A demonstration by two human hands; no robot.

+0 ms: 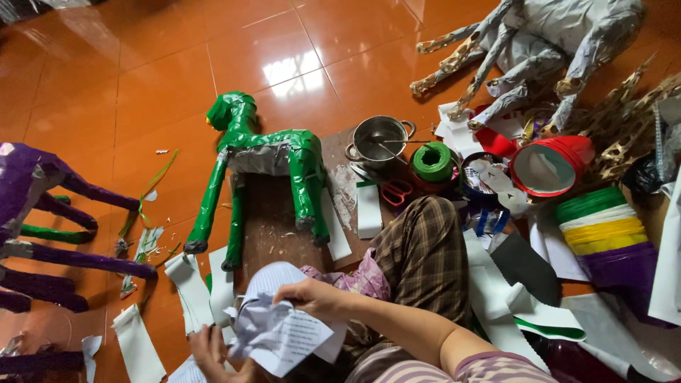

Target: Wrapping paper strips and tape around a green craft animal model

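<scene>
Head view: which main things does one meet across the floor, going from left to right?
Purple paper animal → green paper animal → steel pot → green string roll → red bucket → stack of coloured tape rolls.

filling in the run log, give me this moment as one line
left hand: holds crumpled paper | right hand: grips paper top | green horse: on board | pot, scissors: beyond knee

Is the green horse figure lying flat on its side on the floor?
No, the green horse figure stands upright on its legs, partly on the brown board.
</scene>
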